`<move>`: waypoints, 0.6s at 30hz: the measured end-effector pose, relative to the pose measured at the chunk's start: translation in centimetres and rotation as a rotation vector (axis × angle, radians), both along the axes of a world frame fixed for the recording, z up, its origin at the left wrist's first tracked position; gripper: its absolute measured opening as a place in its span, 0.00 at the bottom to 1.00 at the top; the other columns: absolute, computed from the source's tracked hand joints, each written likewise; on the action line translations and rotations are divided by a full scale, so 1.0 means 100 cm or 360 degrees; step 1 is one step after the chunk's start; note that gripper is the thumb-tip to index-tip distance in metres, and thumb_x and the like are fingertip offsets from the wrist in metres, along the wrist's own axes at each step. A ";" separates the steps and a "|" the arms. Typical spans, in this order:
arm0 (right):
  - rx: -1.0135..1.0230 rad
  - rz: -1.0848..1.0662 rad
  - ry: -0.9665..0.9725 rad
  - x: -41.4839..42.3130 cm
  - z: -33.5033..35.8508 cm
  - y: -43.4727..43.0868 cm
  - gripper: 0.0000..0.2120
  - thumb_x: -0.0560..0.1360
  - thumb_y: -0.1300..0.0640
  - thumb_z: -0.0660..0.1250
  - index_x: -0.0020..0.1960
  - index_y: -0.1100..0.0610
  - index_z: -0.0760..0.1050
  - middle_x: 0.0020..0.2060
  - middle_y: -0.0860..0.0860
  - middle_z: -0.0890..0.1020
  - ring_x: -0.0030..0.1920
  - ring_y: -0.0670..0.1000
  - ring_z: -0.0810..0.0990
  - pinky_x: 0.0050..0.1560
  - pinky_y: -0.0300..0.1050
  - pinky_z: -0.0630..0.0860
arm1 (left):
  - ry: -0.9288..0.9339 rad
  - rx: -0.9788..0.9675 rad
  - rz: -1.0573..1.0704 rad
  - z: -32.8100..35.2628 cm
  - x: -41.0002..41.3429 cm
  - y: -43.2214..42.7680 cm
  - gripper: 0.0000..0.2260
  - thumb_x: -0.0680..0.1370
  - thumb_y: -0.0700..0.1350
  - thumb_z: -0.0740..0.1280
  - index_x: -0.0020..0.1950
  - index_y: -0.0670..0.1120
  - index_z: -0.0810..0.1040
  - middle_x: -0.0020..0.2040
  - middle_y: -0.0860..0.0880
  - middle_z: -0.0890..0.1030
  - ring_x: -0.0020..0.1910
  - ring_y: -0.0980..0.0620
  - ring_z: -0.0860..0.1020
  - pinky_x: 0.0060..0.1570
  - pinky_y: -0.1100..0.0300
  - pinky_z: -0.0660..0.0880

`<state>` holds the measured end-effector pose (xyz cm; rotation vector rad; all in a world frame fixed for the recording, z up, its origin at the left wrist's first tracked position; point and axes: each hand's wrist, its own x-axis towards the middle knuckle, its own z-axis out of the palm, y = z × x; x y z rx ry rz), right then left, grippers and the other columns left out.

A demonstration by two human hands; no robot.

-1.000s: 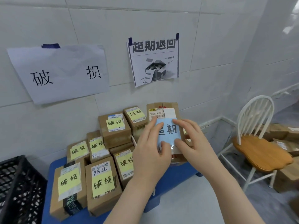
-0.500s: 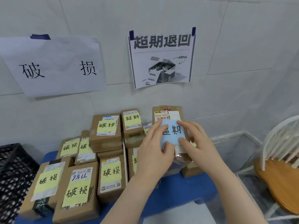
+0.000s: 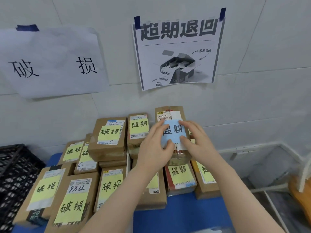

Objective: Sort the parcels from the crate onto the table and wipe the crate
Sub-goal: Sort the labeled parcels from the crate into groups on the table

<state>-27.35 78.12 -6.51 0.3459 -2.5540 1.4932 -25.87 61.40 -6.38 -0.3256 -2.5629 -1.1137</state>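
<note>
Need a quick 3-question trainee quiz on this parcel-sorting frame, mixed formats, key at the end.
1. True or false: the note under both hands is yellow.
2. Multiple choice: the parcel being labelled sits below which wall sign? A) the handwritten sign B) the printed sign C) neither
3. Fill in: the black crate stands at the table's ____ end, as the person sees it.

Key:
1. False; it is blue, and the left hand and right hand press it onto the parcel.
2. B
3. left
</note>
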 end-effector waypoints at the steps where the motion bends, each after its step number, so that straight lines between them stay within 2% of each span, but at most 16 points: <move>1: 0.0012 -0.0004 -0.0013 -0.009 -0.003 -0.002 0.22 0.77 0.57 0.63 0.69 0.42 0.68 0.64 0.39 0.68 0.61 0.38 0.70 0.47 0.29 0.74 | -0.0006 -0.0021 -0.0002 -0.002 -0.008 -0.002 0.22 0.76 0.48 0.63 0.70 0.51 0.69 0.73 0.59 0.63 0.68 0.61 0.64 0.60 0.58 0.71; 4: 0.0057 0.0001 -0.0061 -0.035 -0.011 -0.011 0.22 0.77 0.56 0.62 0.70 0.43 0.67 0.65 0.41 0.68 0.60 0.39 0.71 0.49 0.34 0.74 | -0.0059 -0.0072 0.0014 -0.009 -0.033 -0.009 0.22 0.76 0.48 0.63 0.70 0.50 0.69 0.74 0.58 0.63 0.69 0.60 0.65 0.57 0.65 0.68; 8: 0.0137 0.0021 -0.0106 -0.063 -0.023 -0.021 0.23 0.77 0.57 0.61 0.71 0.44 0.66 0.65 0.42 0.67 0.58 0.40 0.70 0.49 0.30 0.71 | -0.0123 -0.0231 0.0055 -0.024 -0.057 -0.016 0.23 0.76 0.48 0.63 0.71 0.50 0.68 0.75 0.58 0.62 0.70 0.59 0.65 0.52 0.66 0.69; 11: 0.0092 0.0006 -0.0140 -0.081 -0.029 -0.025 0.23 0.77 0.58 0.62 0.70 0.45 0.66 0.65 0.44 0.67 0.60 0.42 0.70 0.53 0.38 0.74 | -0.0065 -0.0470 0.0031 -0.030 -0.069 -0.020 0.24 0.77 0.49 0.62 0.73 0.48 0.67 0.76 0.53 0.62 0.72 0.53 0.64 0.64 0.58 0.69; 12: 0.0071 0.0005 -0.0154 -0.086 -0.030 -0.025 0.23 0.77 0.58 0.62 0.70 0.45 0.66 0.65 0.44 0.67 0.59 0.42 0.71 0.52 0.37 0.74 | -0.0052 -0.0528 0.0018 -0.031 -0.072 -0.020 0.24 0.77 0.49 0.62 0.73 0.47 0.67 0.76 0.52 0.63 0.73 0.51 0.64 0.68 0.54 0.67; 15: 0.0050 -0.0006 -0.0169 -0.095 -0.035 -0.027 0.22 0.78 0.57 0.61 0.71 0.44 0.65 0.65 0.43 0.67 0.55 0.39 0.72 0.41 0.28 0.72 | -0.0015 -0.0681 0.0033 -0.029 -0.080 -0.022 0.24 0.77 0.50 0.61 0.73 0.48 0.68 0.75 0.53 0.64 0.72 0.52 0.65 0.67 0.50 0.62; 18: 0.0009 -0.0022 -0.0197 -0.099 -0.039 -0.024 0.23 0.79 0.58 0.61 0.72 0.45 0.65 0.65 0.44 0.67 0.55 0.39 0.73 0.42 0.28 0.73 | -0.0065 -0.0705 0.0013 -0.030 -0.081 -0.021 0.24 0.77 0.52 0.57 0.74 0.50 0.66 0.76 0.55 0.61 0.73 0.54 0.62 0.69 0.49 0.57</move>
